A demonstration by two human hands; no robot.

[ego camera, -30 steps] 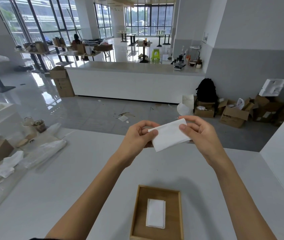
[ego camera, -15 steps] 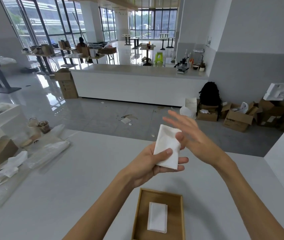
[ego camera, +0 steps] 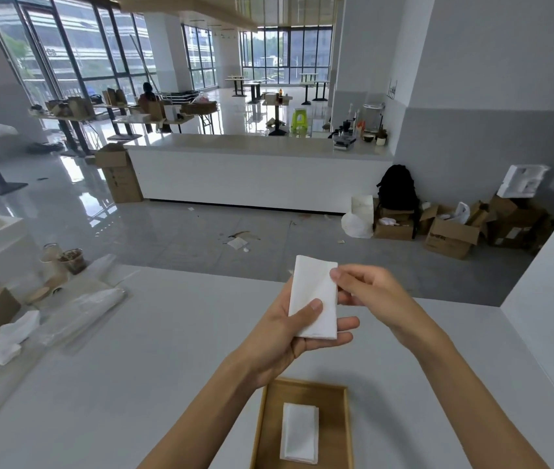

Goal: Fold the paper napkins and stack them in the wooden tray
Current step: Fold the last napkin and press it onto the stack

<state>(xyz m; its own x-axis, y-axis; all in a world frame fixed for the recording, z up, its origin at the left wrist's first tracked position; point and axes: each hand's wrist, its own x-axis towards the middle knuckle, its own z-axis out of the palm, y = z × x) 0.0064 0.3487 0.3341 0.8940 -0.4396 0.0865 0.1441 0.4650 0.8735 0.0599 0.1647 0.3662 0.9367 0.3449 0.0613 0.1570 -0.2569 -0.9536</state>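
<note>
Tabletop (ego camera: pixel 133 384), white, smooth and faintly glossy, fills the lower view and gives a hard flat bed for the work. At 9 o'clock on it lie a crumpled clear plastic wrapper (ego camera: pixel 79 309) and some loose napkins (ego camera: pixel 8 336), soft and rumpled, probably the supply kept within the left arm's reach. At 6 o'clock sits the wooden tray (ego camera: pixel 334 438), a shallow, pale-rimmed rectangle with a darker floor, placed straight in front of the body so that a finished piece can likely be dropped in without a stretch. The left hand (ego camera: pixel 285 336) is raised just past the tray's far rim, toward 12 o'clock, palm up, cradling the held napkin (ego camera: pixel 314 299) on its fingers with the thumb pressed on top to keep the layers from springing apart. The right hand (ego camera: pixel 373 292), at 3 o'clock of it, pinches the napkin's upper right edge, seemingly to square or firm the crease. That napkin is thin, matte white tissue folded to a narrow oblong. One folded napkin (ego camera: pixel 300 433) of like shape already lies flat in the tray's middle, its long sides parallel to the tray's.
</note>
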